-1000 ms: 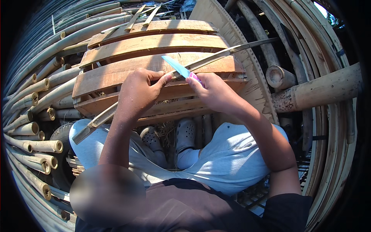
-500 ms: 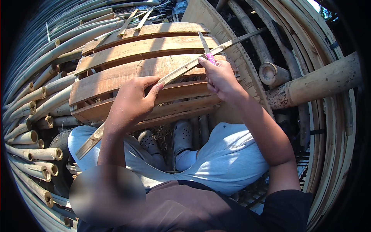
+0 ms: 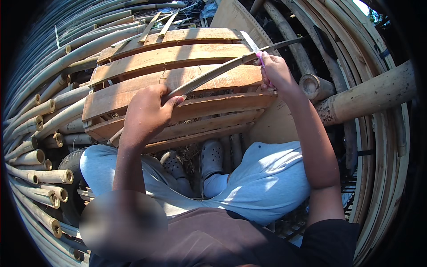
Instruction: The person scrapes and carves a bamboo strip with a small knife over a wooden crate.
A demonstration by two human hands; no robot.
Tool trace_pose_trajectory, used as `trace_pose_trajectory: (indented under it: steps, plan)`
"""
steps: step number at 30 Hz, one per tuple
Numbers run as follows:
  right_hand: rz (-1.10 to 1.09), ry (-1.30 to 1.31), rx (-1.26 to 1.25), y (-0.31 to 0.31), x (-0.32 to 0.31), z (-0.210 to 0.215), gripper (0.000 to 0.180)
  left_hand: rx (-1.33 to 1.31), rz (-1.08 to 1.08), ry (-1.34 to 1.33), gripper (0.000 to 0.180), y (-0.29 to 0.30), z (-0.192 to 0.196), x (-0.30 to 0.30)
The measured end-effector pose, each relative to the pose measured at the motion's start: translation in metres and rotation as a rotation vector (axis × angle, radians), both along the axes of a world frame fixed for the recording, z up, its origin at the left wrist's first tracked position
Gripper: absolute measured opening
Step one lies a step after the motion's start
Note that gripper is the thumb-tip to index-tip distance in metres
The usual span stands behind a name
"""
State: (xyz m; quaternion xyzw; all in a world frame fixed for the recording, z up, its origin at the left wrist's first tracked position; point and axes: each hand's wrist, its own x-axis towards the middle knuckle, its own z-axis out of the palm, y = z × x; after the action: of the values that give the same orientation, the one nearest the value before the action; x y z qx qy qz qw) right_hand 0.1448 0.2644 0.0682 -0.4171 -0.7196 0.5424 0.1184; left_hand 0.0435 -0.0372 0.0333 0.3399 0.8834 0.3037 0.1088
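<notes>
A long split-bamboo strip point(image 3: 213, 74) runs slantwise over a slatted wooden crate point(image 3: 178, 55), its far end rising to the right. My left hand point(image 3: 149, 107) is closed round the strip, thumb along its near side. In my right hand point(image 3: 278, 73) is a knife point(image 3: 250, 42) with a pink handle, its bare blade pointing up and to the left. The knife crosses the strip near its right part, where the blade meets the handle. Part of the strip behind my left hand and forearm is hidden.
Stacked bamboo poles point(image 3: 49, 175) fill the left side. A thick bamboo pole point(image 3: 364, 95) juts in from the right, beside long upright slats point(image 3: 371, 178). A plywood sheet point(image 3: 275, 122) stands at the crate's right end. Thin offcuts point(image 3: 167, 24) lie on its far edge.
My right hand has slid the knife to the right and slightly farther away along the strip. The strip has turned, showing a darker face, and my left hand has shifted slightly left.
</notes>
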Motion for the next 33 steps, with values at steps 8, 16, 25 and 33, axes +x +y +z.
trace_pose_trajectory:
  steps: [8,16,25,33]
  plan:
    - [0.115,-0.125,0.618,0.042,0.004,-0.023,0.052,0.093,0.067,-0.042,0.035,0.010,-0.002,-0.001]
    - [0.163,-0.200,0.423,-0.015,-0.007,-0.013,0.057,0.092,0.089,-0.163,0.031,0.014,-0.016,-0.003]
    - [0.140,-0.122,0.395,-0.022,-0.003,-0.014,0.056,0.094,0.101,-0.194,0.037,0.018,-0.013,0.005]
    - [0.194,-0.109,0.674,-0.004,-0.002,-0.017,0.050,0.152,0.083,-0.137,0.032,0.019,-0.006,0.010]
